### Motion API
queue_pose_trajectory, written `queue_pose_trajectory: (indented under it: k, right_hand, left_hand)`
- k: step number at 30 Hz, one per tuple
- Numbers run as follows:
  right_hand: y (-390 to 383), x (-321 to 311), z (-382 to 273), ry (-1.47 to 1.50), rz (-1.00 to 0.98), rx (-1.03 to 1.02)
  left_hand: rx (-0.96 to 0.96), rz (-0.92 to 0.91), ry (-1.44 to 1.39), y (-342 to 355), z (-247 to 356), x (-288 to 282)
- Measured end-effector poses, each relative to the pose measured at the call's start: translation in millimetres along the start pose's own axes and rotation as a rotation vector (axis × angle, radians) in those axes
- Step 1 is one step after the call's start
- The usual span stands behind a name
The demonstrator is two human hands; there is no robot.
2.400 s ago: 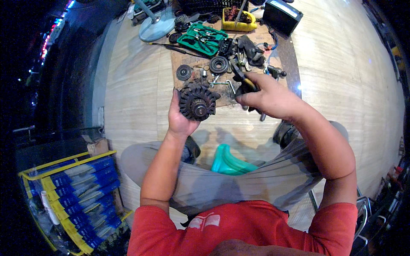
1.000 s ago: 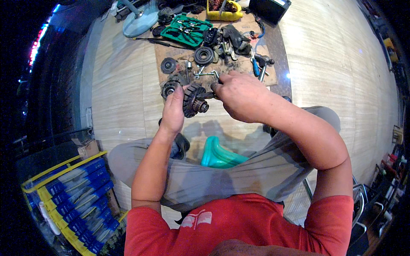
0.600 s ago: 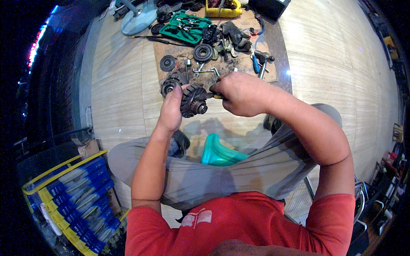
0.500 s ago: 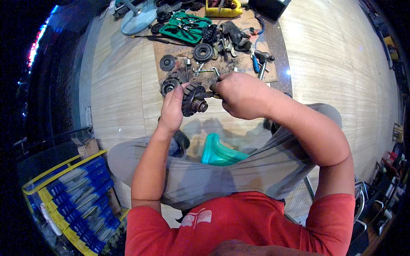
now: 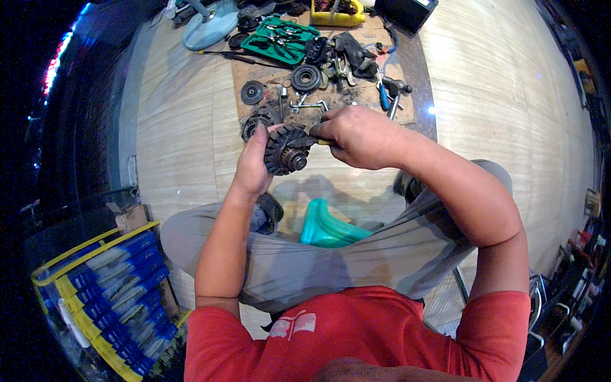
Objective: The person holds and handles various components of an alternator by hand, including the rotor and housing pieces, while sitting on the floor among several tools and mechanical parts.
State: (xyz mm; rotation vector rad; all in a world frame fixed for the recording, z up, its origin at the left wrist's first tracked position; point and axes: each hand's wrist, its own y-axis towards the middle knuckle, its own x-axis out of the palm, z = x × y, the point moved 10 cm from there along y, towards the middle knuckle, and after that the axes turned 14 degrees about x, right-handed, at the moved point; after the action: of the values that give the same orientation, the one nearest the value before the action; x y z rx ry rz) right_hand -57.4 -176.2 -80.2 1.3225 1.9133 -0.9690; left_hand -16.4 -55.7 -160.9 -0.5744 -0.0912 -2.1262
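My left hand [image 5: 252, 167] is closed round a dark finned rotor [image 5: 276, 156], thumb up along its near rim. The rotor's stepped, coppery shaft end [image 5: 296, 160] points toward my right and down. In my right hand [image 5: 364, 137] I pinch a small tool with a yellow handle [image 5: 324, 142]. Its dark tip reaches the rotor's face beside the shaft; I cannot make out its exact kind. Just beyond the left hand, partly hidden by it, a dark round housing [image 5: 258, 122] lies on the cardboard.
Soiled cardboard [image 5: 363, 95] bears a pulley [image 5: 306, 77], a dark disc [image 5: 252, 92], a green tool tray [image 5: 280, 41], a hammer [image 5: 397, 89] and a blue-handled screwdriver [image 5: 384, 95]. A yellow container [image 5: 337, 18] stands behind. Between my legs is a green plastic stool [image 5: 328, 228].
The rotor has turned in my left hand, so its finned face shows more fully. My right hand has shifted slightly up and left, keeping the tool at the rotor.
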Motion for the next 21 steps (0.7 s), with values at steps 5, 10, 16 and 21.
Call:
queue_pose_trajectory:
  k: [5, 10, 16, 21]
  right_hand:
    - [-1, -10, -8, 0.014, 0.081, -0.120]
    - [-3, -13, -10, 0.007, 0.093, -0.147]
    - [-6, -10, -10, -0.103, 0.079, -0.032]
    - [-9, -11, -11, -0.205, 0.104, 0.025]
  left_hand:
    - [0.009, -0.073, -0.105, 1, 1, 3]
    - [0.021, -0.105, -0.125, 2, 2, 8]
    - [0.045, -0.025, -0.075, 2, 2, 4]
    - [0.073, -0.027, -0.074, 3, 1, 1]
